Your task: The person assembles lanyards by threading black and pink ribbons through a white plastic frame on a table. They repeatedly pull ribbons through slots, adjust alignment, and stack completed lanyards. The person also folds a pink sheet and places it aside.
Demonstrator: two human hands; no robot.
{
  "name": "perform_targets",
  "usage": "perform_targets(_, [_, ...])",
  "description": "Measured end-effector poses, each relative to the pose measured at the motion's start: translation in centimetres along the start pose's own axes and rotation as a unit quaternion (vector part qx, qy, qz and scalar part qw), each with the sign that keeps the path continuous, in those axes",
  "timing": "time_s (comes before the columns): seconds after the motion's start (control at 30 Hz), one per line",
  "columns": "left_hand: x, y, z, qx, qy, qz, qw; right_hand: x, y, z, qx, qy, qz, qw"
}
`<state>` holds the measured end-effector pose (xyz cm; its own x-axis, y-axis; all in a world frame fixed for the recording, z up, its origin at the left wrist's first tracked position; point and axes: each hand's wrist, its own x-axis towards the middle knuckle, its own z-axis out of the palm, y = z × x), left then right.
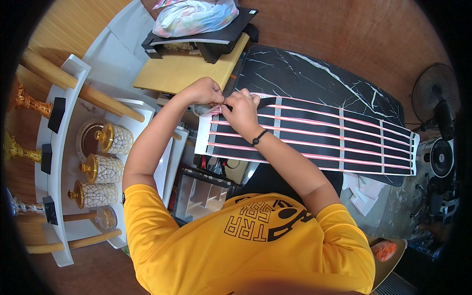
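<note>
Long black panel (314,132) with pink-and-white ribbons (324,158) running lengthwise, lying flat on the black marble-pattern table (295,73), its left part reaching past the table's left edge. Left hand (205,92) and right hand (242,112) meet at the panel's far left corner, just beside a clear round plastic item (200,110), maybe a tape roll. Left thumb and fingertips pressed together, right fingers curled in close beside them; what either one pinches is hidden, can't tell. Handling, judged by look: light for its length, ribbons soft and thin, easy to twist or pucker, probably slick like satin; panel backing could be card or fabric, stiffness unclear. Grey crossbands (341,132) seem to keep the ribbons in line, so not a place to tug. Best hold: ribbon ends between thumb and index, or the white left border (201,138) held flat, near corner too; middle would likely sag if lifted from one end
</note>
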<state>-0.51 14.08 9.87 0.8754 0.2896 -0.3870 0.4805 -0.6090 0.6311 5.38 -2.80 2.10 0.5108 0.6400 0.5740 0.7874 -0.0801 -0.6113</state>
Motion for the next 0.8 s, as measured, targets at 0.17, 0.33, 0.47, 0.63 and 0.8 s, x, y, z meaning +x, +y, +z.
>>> perform_targets(0.17, [0.7, -1.3, -0.2, 0.012, 0.032, -0.006, 0.999, -0.4, 0.0, 0.0, -0.036, 0.022, -0.049, 0.998])
perform_targets(0.33, [0.5, -1.2, -0.9, 0.173, 0.127, 0.043, 0.976, -1.5, -0.1, -0.9, -0.007, 0.008, -0.004, 1.0])
perform_targets(0.47, [-1.4, 0.6, 0.0, 0.251, 0.306, 0.155, 0.905, -0.6, 0.9, -1.9, 0.105, 0.001, 0.087, 0.991])
perform_targets(0.63, [-4.9, 1.2, 3.3, 0.02, 0.223, 0.093, 0.97, 1.3, 2.6, -2.7, 0.174, -0.033, 0.138, 0.974])
perform_targets(0.8, [-4.1, -0.5, 6.7, -0.156, 0.209, 0.042, 0.964, 1.8, 3.1, -3.1, 0.145, -0.096, 0.084, 0.981])
